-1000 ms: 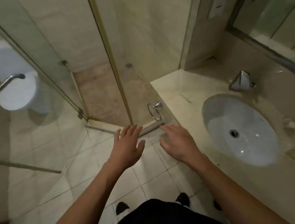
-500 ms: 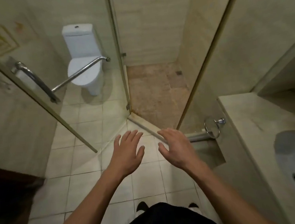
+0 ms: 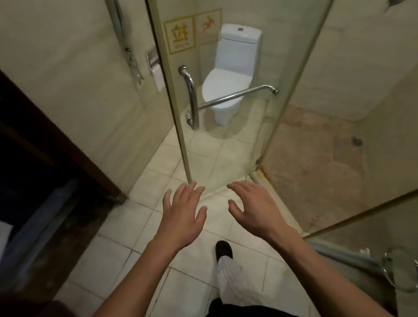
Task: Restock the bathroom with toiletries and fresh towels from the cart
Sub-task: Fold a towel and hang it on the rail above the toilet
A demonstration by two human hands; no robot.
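While both arms reach forward over the tiled floor (image 3: pixel 123 230), the left hand (image 3: pixel 182 215) and right hand (image 3: pixel 254 209) hang side by side without touching, fingers spread and relaxed, holding nothing. Ahead of the hands, a toilet (image 3: pixel 229 81) stands behind a glass door (image 3: pixel 227 152) with a metal handle (image 3: pixel 192 97). Far left of the left hand, through a dark doorway (image 3: pixel 5 124), what looks like the cart (image 3: pixel 45 216) shows dimly, carrying something white.

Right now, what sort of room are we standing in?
A tiled bathroom, probably a hotel's. A white toilet stands beyond a glass shower door with a steel handle, and a toilet-paper holder is fixed to the left wall.
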